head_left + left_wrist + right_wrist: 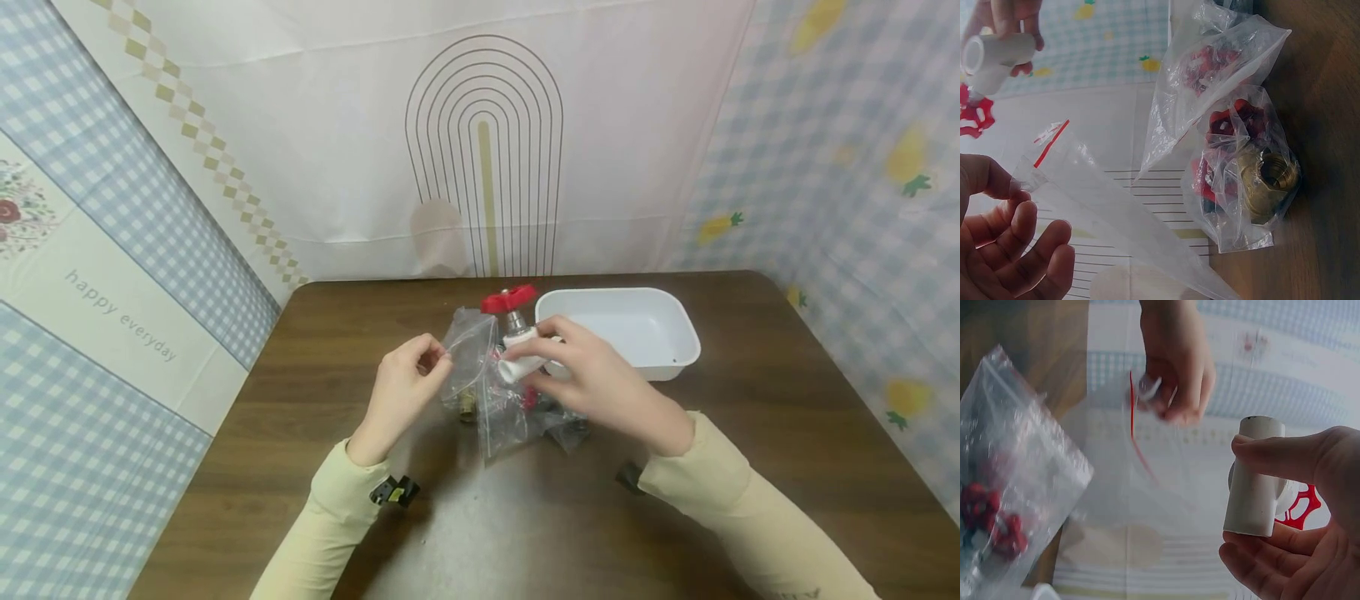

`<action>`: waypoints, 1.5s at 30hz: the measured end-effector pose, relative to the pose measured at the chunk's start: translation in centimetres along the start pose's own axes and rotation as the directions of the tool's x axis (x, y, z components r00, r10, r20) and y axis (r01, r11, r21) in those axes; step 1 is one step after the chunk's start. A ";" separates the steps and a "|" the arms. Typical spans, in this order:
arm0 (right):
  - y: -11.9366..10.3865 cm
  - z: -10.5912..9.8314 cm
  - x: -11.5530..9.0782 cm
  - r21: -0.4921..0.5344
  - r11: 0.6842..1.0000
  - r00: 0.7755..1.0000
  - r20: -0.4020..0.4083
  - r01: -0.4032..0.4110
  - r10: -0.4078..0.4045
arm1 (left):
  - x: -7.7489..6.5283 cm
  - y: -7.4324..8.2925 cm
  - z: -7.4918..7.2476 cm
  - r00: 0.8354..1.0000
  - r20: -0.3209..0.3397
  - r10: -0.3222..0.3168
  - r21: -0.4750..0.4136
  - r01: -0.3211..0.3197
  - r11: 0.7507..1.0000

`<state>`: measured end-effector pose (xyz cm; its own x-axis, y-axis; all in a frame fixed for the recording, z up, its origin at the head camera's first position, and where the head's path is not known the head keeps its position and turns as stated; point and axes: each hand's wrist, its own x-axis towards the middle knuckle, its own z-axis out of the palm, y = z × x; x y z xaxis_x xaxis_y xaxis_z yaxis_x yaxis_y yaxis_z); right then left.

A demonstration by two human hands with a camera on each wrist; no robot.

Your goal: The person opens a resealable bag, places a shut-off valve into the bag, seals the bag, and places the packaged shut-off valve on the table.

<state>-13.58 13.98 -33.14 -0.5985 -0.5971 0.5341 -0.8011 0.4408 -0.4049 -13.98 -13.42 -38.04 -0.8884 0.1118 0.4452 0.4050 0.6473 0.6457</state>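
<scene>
Between thumb and fingers, my right hand (596,371) holds a white plastic pipe valve (1252,487) by its tube-shaped body. Its red handwheel (508,299) points upward in the head view. To the left, my left hand (405,387) pinches the corner of a clear zip bag (1104,197) with a red seal strip. This bag hangs thin and flat, and the valve is outside it. Below the hands lie filled clear bags on the table. One shows a brass fitting (1265,187) with red handwheels (1235,122); another bag (1029,444) has red handwheels inside.
A white rectangular tray (678,367) stands at the back right of the brown wooden table (315,333), close behind my right hand. Patterned cloth (337,150) hangs right behind the table and along both sides.
</scene>
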 end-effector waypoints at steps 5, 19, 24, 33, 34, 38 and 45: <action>-1.0 0.6 0.1 -0.035 0.997 0.998 0.031 0.064 -0.063 | 0.1 0.1 -0.1 1.000 0.010 0.003 0.003 -0.003 1.000; -0.9 3.7 -1.3 -0.141 0.984 0.981 0.180 0.104 -0.078 | -0.1 0.8 -0.2 1.000 0.026 0.009 -0.022 -0.008 1.000; -1.0 4.1 -1.3 -0.172 0.981 0.977 0.206 0.085 -0.049 | -0.1 0.8 -0.2 0.999 0.039 0.027 -0.027 -0.026 0.999; -1.2 3.7 -1.2 -0.141 0.988 0.969 0.245 0.067 -0.030 | -0.4 1.2 -0.2 0.982 0.035 0.187 0.164 -0.190 0.968; -1.2 3.6 -1.1 -0.124 0.991 0.968 0.251 0.059 -0.026 | -0.5 1.2 -0.2 0.978 0.038 0.206 0.188 -0.209 0.960; -1.2 3.0 -0.8 -0.070 0.997 0.959 0.284 0.015 0.006 | -0.9 1.4 0.0 0.963 0.045 0.265 0.243 -0.268 0.932; -1.4 2.6 -0.3 -0.084 0.996 0.944 0.328 -0.010 0.037 | -1.1 1.6 -0.1 0.954 0.039 0.296 0.245 -0.296 0.923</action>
<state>-12.29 11.87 -34.65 -0.5923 -0.7672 0.2459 -0.7930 0.5013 -0.3462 -12.32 -12.57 -37.49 -0.7363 0.3275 0.5922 0.5841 0.7494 0.3118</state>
